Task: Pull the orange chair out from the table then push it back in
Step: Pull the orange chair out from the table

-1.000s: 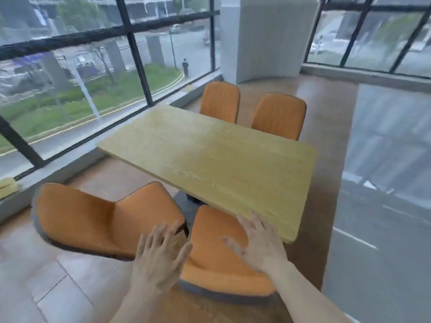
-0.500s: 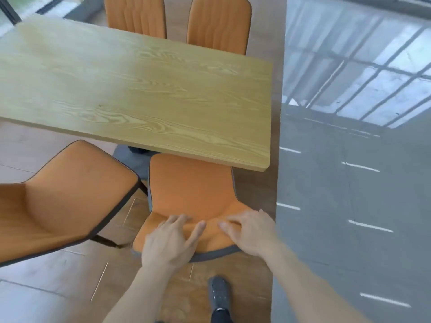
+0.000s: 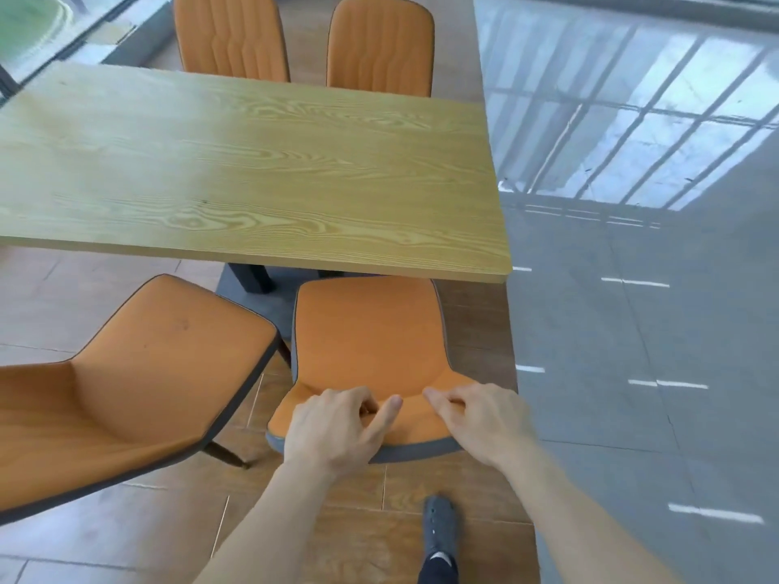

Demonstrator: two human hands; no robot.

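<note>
Orange chair (image 3: 366,339) at the near right corner of the wooden table (image 3: 253,170), front of seat tucked just under the near edge, backrest top toward the camera with grey trim along it. Going left to right: second orange chair (image 3: 139,381) at near left, turned at an angle and clear of the table, right edge just beside the gripped chair. Left hand (image 3: 333,432) laid over the left part of the backrest top, fingers curled down on the orange padding, thumb stretched toward the middle; closed loosely on the chair. Right hand (image 3: 484,419) on the right part of the same top edge, fingers bent over the padding, also closed on the chair, thumbs near each other yet apart. Dark shoe (image 3: 440,528) on the wood floor, near, below the chair and between the forearms. Two more orange chairs (image 3: 303,40) on the far side, backs upright against the far edge. Glossy grey floor (image 3: 653,288) at right, window bars mirrored in it
</note>
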